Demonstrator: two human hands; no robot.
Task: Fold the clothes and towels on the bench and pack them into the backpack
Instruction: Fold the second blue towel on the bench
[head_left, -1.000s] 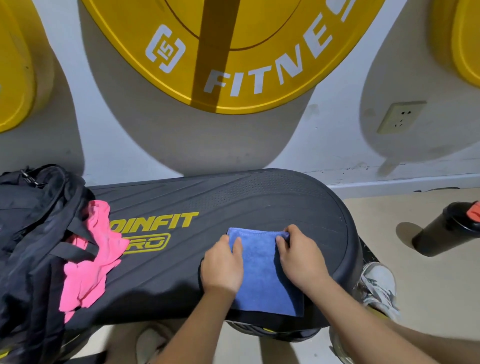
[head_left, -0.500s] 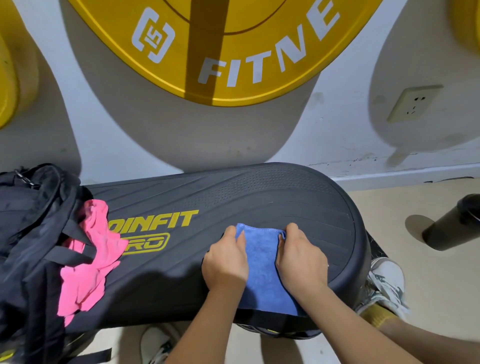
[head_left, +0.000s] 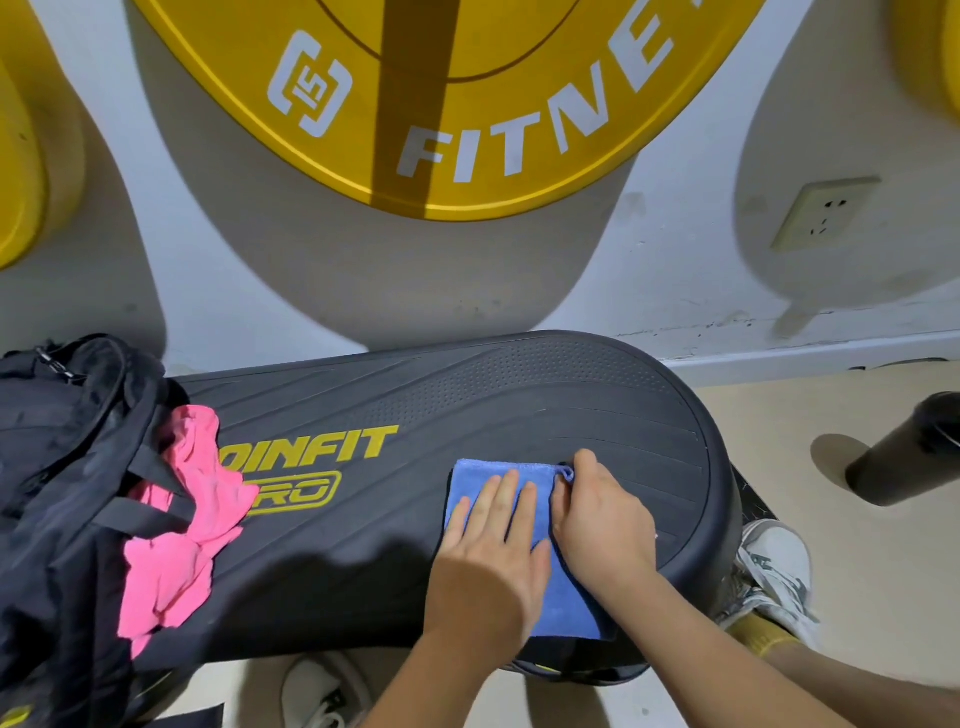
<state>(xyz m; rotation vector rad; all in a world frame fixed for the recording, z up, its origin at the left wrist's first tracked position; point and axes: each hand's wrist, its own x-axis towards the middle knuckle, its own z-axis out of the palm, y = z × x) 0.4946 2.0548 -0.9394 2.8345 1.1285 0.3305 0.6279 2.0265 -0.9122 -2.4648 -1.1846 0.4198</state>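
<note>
A folded blue towel lies on the right half of the black bench, reaching its near edge. My left hand lies flat on the towel with straight fingers pressing it down. My right hand rests on the towel's right edge, fingers curled at the edge near its small loop. A crumpled pink garment lies at the bench's left end, partly under a strap of the black backpack, which stands open at the far left.
A wall with large yellow weight plates rises right behind the bench. A black bottle stands on the beige floor to the right. My shoes show beside and below the bench. A wall socket is at upper right.
The towel is narrower now, folded over. My left hand went from gripping its left edge to lying flat on top. The right hand stayed at the right edge.
</note>
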